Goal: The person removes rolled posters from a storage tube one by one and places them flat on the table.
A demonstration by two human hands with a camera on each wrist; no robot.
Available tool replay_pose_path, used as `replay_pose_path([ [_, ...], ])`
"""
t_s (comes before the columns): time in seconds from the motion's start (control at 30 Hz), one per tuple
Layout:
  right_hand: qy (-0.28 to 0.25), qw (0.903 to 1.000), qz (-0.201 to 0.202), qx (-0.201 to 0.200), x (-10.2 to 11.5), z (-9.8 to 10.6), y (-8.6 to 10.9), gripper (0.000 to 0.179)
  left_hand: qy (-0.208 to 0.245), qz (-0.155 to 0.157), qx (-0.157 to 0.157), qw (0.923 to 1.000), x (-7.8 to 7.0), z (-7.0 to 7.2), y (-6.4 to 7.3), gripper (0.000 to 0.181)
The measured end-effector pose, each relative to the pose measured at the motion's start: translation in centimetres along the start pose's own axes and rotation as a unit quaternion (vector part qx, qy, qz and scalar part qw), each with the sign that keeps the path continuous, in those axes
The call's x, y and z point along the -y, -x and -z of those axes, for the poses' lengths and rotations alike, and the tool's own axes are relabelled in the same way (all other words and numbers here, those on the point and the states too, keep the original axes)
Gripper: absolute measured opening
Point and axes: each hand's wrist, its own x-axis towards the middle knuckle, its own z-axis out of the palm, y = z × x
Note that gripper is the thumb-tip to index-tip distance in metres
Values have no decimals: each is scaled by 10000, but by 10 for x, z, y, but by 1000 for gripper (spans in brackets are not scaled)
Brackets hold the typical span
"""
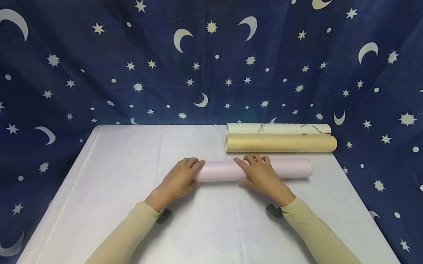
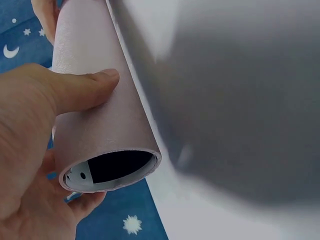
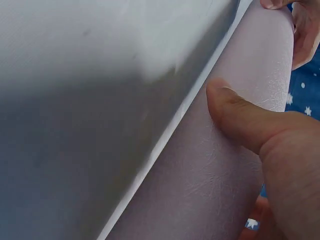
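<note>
A pink roll of wallpaper [image 1: 219,171] lies crosswise on the white table, its surface finely creased in the right wrist view. My left hand [image 1: 180,178] grips its left end, thumb on the near side and fingers over the far side. The hollow end of the roll [image 2: 112,172] faces the left wrist camera, dark inside with a pale patterned strip. Right of the roll's middle, my right hand [image 1: 260,173] holds it the same way, the thumb [image 3: 240,112] pressed along the pink surface. Part of the roll is hidden under each hand.
Behind the pink roll, at the back right of the white table [image 1: 125,166], lie a yellow roll [image 1: 280,142] and a white roll with a branch pattern [image 1: 285,127], side by side. A dark blue curtain [image 1: 208,79] with moons and stars hangs around the table.
</note>
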Motion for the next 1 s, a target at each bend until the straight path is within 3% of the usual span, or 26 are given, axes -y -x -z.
replay_pose_path([
  [0.4,-139,9996,-23,239,15,-8,-11,75,297,91,125,9994,16,0,13,68],
  [0.67,-174,9992,-130,322,17,-7,-12,77,492,330,171,9981,16,-2,14,70],
  [0.83,-497,9979,-102,404,30,-3,-21,75,713,970,-241,9924,17,1,17,61],
  [1.0,-539,9972,84,517,46,-2,-34,73,1253,1913,-800,9702,18,4,25,45],
])
